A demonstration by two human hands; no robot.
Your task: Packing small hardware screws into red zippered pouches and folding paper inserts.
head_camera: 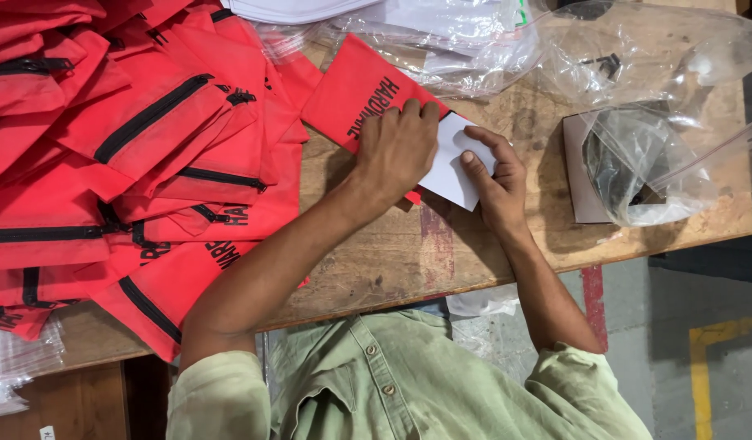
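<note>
On the wooden surface [376,253], left hand [396,147] presses flat on a red zip pouch [351,90]; right hand [494,175] pinches a white card [451,167] at its mouth, beside stacked pouches [131,155]

The single view comes from a camera worn on the person's head, looking almost straight down from close range. The wearer's own chest fills the 6 o'clock edge, with both forearms running up toward the centre. The wooden table [376,253] spans the middle and tilts slightly, its near edge rising toward 3 o'clock. Floor shows at 4 o'clock. No second view overlaps it.
</note>
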